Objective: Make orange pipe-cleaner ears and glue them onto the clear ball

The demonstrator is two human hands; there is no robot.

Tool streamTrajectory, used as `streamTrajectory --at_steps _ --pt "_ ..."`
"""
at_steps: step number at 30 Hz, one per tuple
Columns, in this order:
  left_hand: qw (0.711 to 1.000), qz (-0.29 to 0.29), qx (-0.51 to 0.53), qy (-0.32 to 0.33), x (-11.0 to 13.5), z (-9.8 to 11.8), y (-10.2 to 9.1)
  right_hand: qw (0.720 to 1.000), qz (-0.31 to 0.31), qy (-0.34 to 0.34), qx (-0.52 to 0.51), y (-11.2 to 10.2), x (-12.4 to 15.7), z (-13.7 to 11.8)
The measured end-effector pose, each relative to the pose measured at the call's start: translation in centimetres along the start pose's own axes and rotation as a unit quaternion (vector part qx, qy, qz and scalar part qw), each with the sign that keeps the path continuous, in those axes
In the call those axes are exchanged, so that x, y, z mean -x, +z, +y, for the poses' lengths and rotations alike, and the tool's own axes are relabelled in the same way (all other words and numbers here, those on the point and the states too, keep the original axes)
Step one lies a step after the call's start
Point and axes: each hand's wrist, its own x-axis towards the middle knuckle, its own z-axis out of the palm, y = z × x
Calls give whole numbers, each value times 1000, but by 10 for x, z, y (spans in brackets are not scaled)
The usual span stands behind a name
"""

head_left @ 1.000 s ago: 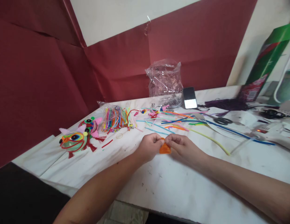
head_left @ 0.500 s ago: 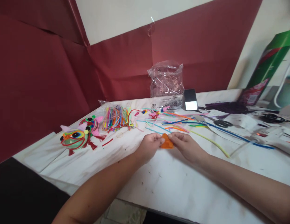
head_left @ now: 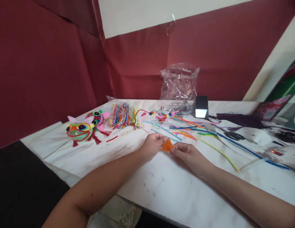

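Observation:
A small orange piece (head_left: 167, 146), roughly triangular and fuzzy like felt or pressed pipe cleaners, is held up above the table between both hands. My left hand (head_left: 153, 146) pinches its upper left corner between thumb and fingers. At the lower right corner, my right hand (head_left: 186, 155) grips it with thumb and fingertips. Loose pipe cleaners (head_left: 185, 134) in blue, orange, pink and green lie just beyond the hands. One long yellow-green pipe cleaner (head_left: 220, 150) stretches out past my right hand.
Two colourful animal-head crafts (head_left: 81, 131) with red tassels stand at the left. Behind lie a bag of pipe cleaners (head_left: 121, 116), a clear plastic bag (head_left: 179, 84) and a dark box-shaped device (head_left: 201, 107). Scissors (head_left: 233, 135), purple tassels (head_left: 240, 119) and a glue gun (head_left: 278, 155) occupy the right.
My view has shifted, so the table things sit differently in frame. My right hand has slid from the orange piece's top to its lower right corner; the left still holds the top.

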Motion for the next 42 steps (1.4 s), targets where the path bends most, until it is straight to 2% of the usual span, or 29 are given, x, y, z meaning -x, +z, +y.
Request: streamTrajectory --at_steps 3,8,11,16,24,30,35,37,40,42 --pt "1000 -13 -10 -7 3 0 2 1000 0 -6 8 2 1 -2" --pt "999 -28 27 2 5 0 4 998 41 -11 -46 0 -3 -2" --pt "999 -42 -6 -8 4 0 3 996 56 -12 -64 -3 -5 0" --pt "997 -53 -47 -9 5 -4 2 996 66 -36 -38 -4 -6 0" --pt "994 -103 -3 22 10 0 4 993 42 -34 -108 2 -3 -8" --pt "993 -76 -85 36 11 2 5 995 64 -76 -27 0 -3 -6" --pt "986 -80 -140 34 13 4 8 994 81 -70 32 -3 -2 -9" --pt "987 -55 -138 59 8 6 4 989 110 -60 81 -7 -6 -9" --pt "983 52 -122 129 -7 10 -7 971 175 -52 155 -22 -16 -12" --pt "971 115 -132 162 -15 12 -15 960 221 -69 157 -36 -21 -19"
